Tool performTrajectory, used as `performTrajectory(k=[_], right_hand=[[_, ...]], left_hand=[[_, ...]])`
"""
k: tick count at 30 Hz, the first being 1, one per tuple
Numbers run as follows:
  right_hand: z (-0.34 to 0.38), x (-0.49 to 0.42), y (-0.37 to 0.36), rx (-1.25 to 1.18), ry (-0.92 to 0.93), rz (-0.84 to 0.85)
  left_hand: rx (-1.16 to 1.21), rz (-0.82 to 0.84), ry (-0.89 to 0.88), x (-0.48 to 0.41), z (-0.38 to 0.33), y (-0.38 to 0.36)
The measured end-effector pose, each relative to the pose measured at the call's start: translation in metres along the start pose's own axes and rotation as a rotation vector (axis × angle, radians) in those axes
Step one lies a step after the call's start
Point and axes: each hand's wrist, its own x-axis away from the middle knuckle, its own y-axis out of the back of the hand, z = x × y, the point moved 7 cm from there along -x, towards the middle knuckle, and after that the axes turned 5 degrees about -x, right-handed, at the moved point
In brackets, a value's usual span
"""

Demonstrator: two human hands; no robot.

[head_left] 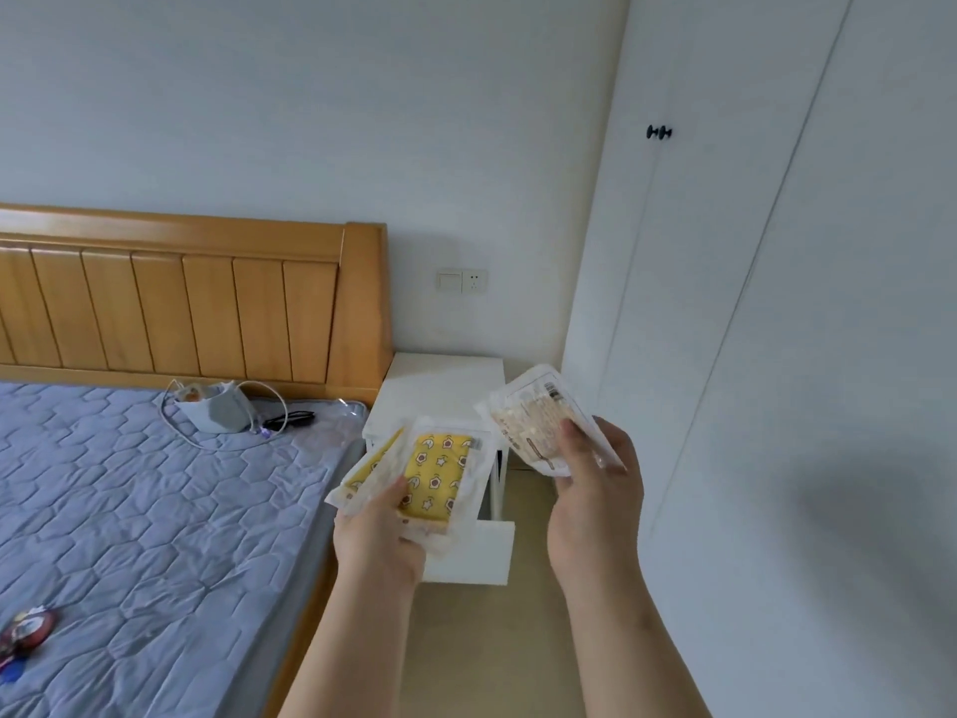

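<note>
Hovering over the open drawer [466, 557], we are gripping the yellow packs [437, 471] with the left hand [380, 536], fingers [399, 487] curled, and the pale pack [538, 422] likewise in the right hand [595, 489]; the left is nearer the drawer.

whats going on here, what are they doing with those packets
A person is by a bed at a white nightstand with its drawer pulled open. The left hand holds yellow patterned packets in clear wrap; the right hand holds a paler packet apart from them.
</note>
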Motion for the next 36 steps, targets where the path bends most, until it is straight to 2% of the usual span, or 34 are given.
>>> performTrajectory(k=[3,6,10,15,18,20,23,25,30,33,36], right_hand=[[-0.027,-0.036,-0.052,0.033,0.036,0.203],[-0.070,-0.066,-0.093,0.257,0.022,0.374],[-0.117,-0.098,-0.106,0.535,0.019,0.451],[-0.146,-0.141,-0.110,0.449,-0.156,0.491],[-0.160,-0.180,-0.108,0.391,-0.231,0.421],[-0.167,-0.211,-0.099,0.377,-0.224,0.272],[-0.180,-0.261,-0.080,0.490,-0.207,0.061],[-0.192,-0.289,-0.072,0.442,-0.275,0.036],[-0.237,-0.340,-0.050,0.241,-0.634,-0.002],[-0.259,-0.358,-0.040,0.235,-0.719,-0.013],[-0.278,-0.367,-0.037,0.201,-0.767,-0.018]], left_hand=[[0.010,0.068,-0.006,-0.044,-0.027,-0.034],[0.022,0.116,-0.070,-0.089,-0.059,-0.060],[0.009,0.217,-0.140,-0.131,-0.087,-0.089],[-0.002,0.289,-0.149,-0.166,-0.084,-0.122],[-0.002,0.279,-0.192,-0.196,-0.080,-0.137],[-0.010,0.298,-0.223,-0.216,-0.077,-0.149],[-0.005,0.319,-0.206,-0.243,-0.062,-0.172],[0.001,0.347,-0.204,-0.258,-0.052,-0.192],[-0.019,0.359,-0.204,-0.300,-0.031,-0.222],[-0.023,0.392,-0.124,-0.316,-0.017,-0.225],[0.040,0.340,-0.015,-0.335,-0.012,-0.223]])
